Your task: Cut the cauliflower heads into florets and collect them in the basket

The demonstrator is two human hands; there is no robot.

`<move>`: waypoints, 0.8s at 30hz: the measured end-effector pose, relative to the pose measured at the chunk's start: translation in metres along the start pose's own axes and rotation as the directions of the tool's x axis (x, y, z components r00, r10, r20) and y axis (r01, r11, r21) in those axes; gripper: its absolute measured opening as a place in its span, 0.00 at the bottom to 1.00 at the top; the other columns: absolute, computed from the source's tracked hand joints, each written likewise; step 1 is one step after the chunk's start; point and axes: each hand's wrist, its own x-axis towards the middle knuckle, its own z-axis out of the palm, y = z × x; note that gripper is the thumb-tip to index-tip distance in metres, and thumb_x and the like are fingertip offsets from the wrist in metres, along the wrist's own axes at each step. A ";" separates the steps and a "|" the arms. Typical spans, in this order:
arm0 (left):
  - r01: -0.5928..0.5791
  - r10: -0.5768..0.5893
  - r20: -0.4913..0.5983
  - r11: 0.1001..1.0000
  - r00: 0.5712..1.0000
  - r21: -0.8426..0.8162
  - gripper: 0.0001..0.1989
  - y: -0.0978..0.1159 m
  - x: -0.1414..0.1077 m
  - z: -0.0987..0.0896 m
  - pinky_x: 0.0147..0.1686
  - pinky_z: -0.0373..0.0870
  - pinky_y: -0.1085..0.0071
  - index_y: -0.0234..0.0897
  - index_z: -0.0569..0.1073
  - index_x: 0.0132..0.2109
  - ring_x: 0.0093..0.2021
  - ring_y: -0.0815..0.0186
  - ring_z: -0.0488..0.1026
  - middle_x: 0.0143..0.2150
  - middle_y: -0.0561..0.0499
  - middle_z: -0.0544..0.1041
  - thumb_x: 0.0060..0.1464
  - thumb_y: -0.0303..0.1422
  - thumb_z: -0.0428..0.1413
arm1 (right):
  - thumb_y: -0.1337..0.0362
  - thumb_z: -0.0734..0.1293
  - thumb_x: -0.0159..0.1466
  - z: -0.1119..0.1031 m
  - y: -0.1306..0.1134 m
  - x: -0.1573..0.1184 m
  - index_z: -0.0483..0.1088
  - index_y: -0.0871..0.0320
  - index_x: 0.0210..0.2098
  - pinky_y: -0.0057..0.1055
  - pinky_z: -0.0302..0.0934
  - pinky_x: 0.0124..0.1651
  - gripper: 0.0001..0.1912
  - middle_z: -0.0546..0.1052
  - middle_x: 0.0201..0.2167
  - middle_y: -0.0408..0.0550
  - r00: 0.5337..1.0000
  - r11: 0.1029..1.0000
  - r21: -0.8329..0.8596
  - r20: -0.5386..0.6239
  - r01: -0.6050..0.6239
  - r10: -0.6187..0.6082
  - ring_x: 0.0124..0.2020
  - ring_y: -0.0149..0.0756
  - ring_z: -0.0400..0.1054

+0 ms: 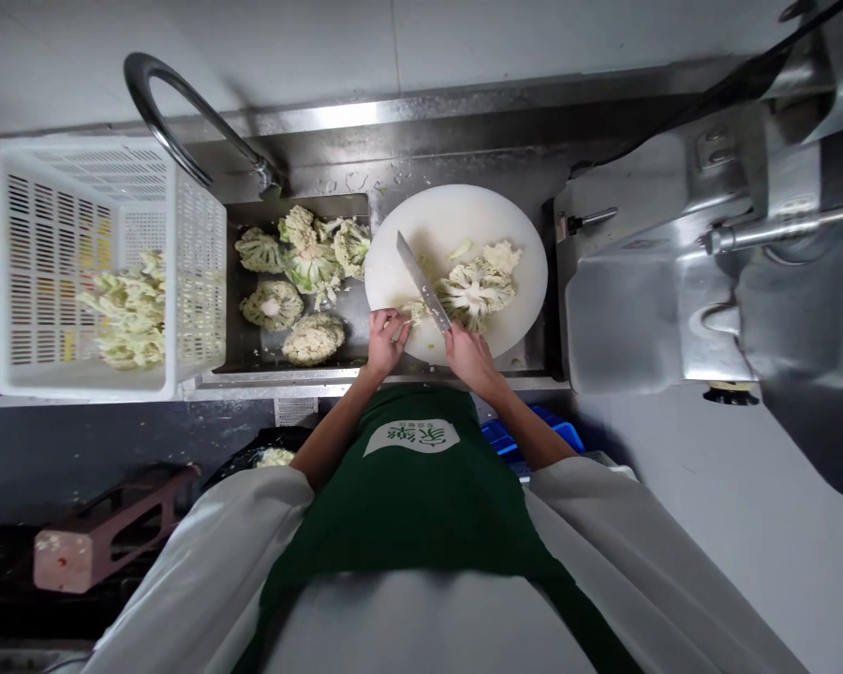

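Observation:
A round white cutting board (464,211) lies across the steel sink. My right hand (469,358) is closed around the handle of a knife (421,281), its blade slanting up and left over the board. At the board's lower left edge, my left hand (386,342) pinches a small cauliflower piece (413,311), just left of the blade. A cut cauliflower head (478,292) rests on the board to the right of the knife, with a smaller floret (502,256) beside it.
Several cauliflower heads (313,339) lie in the sink basin (355,323) on the left. Farther left, a white basket (201,281) holds cut florets (130,314). A faucet (183,94) arches over the basket and basin. A metal machine (625,318) stands right of the board.

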 end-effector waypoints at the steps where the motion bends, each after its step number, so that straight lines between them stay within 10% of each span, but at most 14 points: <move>1: 0.011 -0.011 -0.021 1.000 1.000 0.011 0.10 -0.001 -0.002 -0.002 0.49 0.73 0.57 0.40 0.79 0.44 0.48 0.57 0.71 0.43 0.43 0.73 0.67 0.39 0.55 | 0.64 0.52 0.75 0.000 0.002 0.000 0.69 0.62 0.51 0.36 0.65 0.43 0.17 0.81 0.37 0.58 1.000 0.999 0.038 -0.023 -0.017 0.018 0.39 0.48 0.77; 24: 0.150 -0.151 0.000 0.987 0.989 -0.051 0.16 -0.015 -0.001 -0.006 0.52 0.73 0.60 0.37 0.77 0.43 0.48 0.59 0.75 0.43 0.43 0.78 0.69 0.43 0.52 | 0.63 0.51 0.76 0.026 -0.043 0.023 0.70 0.63 0.52 0.35 0.66 0.46 0.20 0.80 0.41 0.59 0.999 0.998 0.066 0.043 0.010 -0.013 0.43 0.45 0.76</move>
